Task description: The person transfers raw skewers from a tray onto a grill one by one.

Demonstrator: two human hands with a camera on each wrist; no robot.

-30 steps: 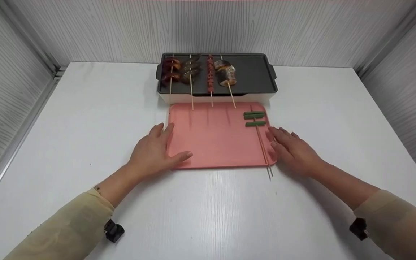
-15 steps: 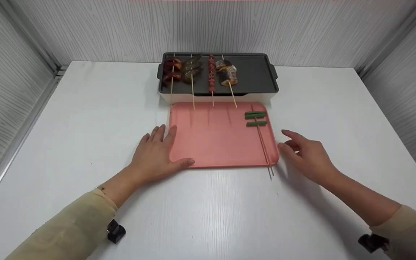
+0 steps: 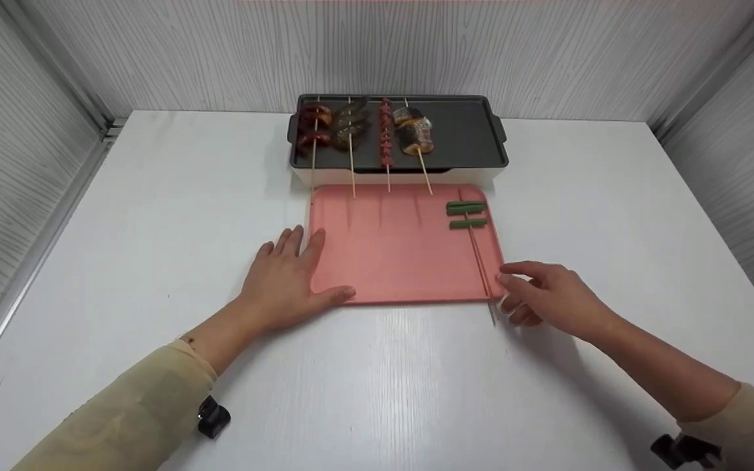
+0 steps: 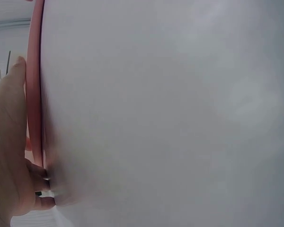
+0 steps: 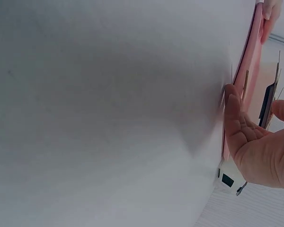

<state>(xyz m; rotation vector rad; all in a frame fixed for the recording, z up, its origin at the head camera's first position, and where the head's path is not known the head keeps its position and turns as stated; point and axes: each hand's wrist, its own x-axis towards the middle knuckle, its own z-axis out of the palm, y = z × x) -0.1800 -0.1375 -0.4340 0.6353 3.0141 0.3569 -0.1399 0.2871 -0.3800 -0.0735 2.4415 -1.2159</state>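
A pink tray (image 3: 390, 261) lies on the white table. My left hand (image 3: 282, 278) rests at its left edge, fingers fairly straight, with the thumb at the front left corner. Several green pieces (image 3: 467, 224) sit on a wooden skewer along the tray's right side, and its stick points toward me past the front rim. Near that stick, at the front right corner, is my right hand (image 3: 554, 297). In the right wrist view, the right thumb (image 5: 280, 109) stands apart from the bent fingers (image 5: 234, 111), with no grip visible.
Behind the tray stands a black grill plate (image 3: 462, 134) on a white base. On it lie a dark red skewer (image 3: 315, 134), a shrimp-like skewer (image 3: 351, 124), a thin red skewer (image 3: 386, 134) and a fish-like skewer (image 3: 416, 134). Their sticks overhang toward the tray.
My right hand has left the tray's right edge, swung outward, then come forward to the corner by the stick's end. The left hand stays at the left edge.
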